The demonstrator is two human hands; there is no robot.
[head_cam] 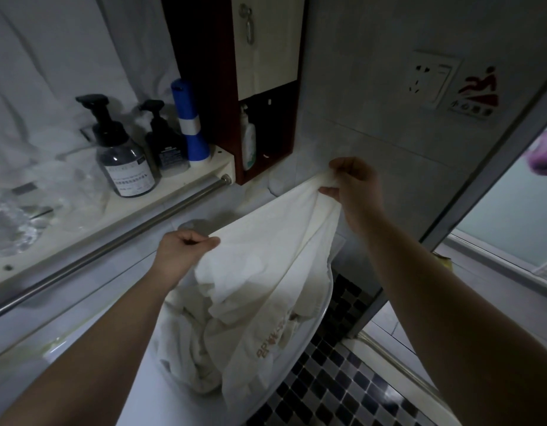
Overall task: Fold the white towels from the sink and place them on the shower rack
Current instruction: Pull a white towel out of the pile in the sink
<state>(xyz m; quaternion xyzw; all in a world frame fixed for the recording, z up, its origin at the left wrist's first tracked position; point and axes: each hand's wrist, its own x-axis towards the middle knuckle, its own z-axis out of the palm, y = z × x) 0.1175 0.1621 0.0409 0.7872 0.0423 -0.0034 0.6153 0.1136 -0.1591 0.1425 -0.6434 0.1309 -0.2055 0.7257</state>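
The left hand (186, 250) and right hand (353, 192) each hold one end of the top edge of a white towel (266, 259). Both sets of fingers are clamped on the cloth: the left curled into a fist around a bunched corner, the right pinching the other corner higher up. The edge runs taut between them, and the towel hangs below the fingers (gold embroidered lettering shows near its lower hem). Its lower part drapes into the sink (323, 312), which also holds crumpled white towels (189, 342) heaped under the left wrist.

Above and left of the left fingers, a steel towel bar (112, 244) runs under a shelf (218, 162) carrying two dark pump bottles (124, 155) and a blue-and-white canister (189, 121). Above the stretched edge, a wall cabinet (204, 56) has a white pump bottle (248, 139) in its open lower compartment. Below the right forearm lies a checkered mosaic floor (343, 379).
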